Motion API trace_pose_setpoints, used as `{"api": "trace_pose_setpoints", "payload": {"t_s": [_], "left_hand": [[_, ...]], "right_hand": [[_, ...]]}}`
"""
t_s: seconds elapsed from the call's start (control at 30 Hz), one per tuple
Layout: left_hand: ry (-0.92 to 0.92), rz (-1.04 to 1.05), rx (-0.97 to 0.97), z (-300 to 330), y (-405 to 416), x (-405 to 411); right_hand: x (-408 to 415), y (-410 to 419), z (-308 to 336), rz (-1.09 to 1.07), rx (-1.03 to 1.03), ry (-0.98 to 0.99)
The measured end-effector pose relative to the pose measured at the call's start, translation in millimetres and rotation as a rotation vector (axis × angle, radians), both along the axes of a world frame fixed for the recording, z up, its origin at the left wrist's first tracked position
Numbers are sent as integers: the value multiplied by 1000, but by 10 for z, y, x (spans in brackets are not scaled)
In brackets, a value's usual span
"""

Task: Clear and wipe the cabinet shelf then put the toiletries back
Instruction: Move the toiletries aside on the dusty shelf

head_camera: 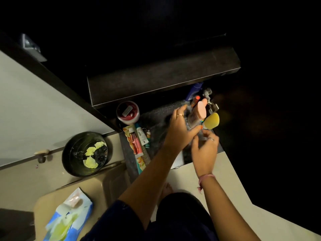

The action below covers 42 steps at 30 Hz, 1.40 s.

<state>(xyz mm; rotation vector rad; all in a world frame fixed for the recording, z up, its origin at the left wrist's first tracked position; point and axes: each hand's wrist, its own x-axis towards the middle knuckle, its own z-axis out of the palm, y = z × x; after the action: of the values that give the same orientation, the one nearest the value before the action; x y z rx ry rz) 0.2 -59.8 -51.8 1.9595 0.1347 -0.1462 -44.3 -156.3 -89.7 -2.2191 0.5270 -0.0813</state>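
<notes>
Pink bottle (pixel 198 113) nr shelf edge (pixel 175 160), left hand (pixel 180 129) gripping

You see a pink-capped bottle (pixel 198 113) upright on the dark speckled shelf (pixel 156 122), a yellow-capped bottle (pixel 210 121) beside it, tubes (pixel 139 140) lying flat at the shelf's left.

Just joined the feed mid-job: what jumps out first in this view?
Both hands meet at the right end of the dark shelf: the left hand grips a peach-capped bottle, the right hand just below it, beside a yellow-capped bottle. Left along the shelf lie a red tub and tubes. A black bin holding yellow-green scraps stands on the floor at left.
</notes>
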Motion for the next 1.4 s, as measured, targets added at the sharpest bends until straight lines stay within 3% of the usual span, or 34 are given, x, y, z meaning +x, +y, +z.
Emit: {"api": "trace_pose_setpoints", "payload": {"t_s": [0.1, 0.37, 0.47, 0.53, 0.63, 0.77, 0.9, 1.07, 1.2, 1.4], "left_hand": [[-41, -55, 26, -9, -174, 223], [-201, -14, 173, -201, -208, 341], [-202, 33, 126, -71, -91, 331], [-134, 64, 104, 19, 132, 363], [6, 87, 244, 162, 566, 406], [415, 36, 418, 307, 991, 409], [630, 92, 323, 189, 1154, 497], [663, 121, 360, 75, 1220, 533], [702, -27, 468, 39, 1292, 556], [675, 45, 361, 131, 1274, 562]], "right_hand": [[123, -297, 81, -107, -81, -67], [434, -368, 9, -26, -178, 35], [457, -396, -23, -29, -197, -5], [428, -394, 7, -41, -192, -36], [317, -302, 81, -12, -60, -112], [246, 91, 15, 251, -9, -116], [362, 548, -175, 472, 82, -77], [513, 918, -144, 600, 88, -95], [552, 1029, -151, 607, 70, -132], [497, 1084, -160, 681, -121, -144]]}}
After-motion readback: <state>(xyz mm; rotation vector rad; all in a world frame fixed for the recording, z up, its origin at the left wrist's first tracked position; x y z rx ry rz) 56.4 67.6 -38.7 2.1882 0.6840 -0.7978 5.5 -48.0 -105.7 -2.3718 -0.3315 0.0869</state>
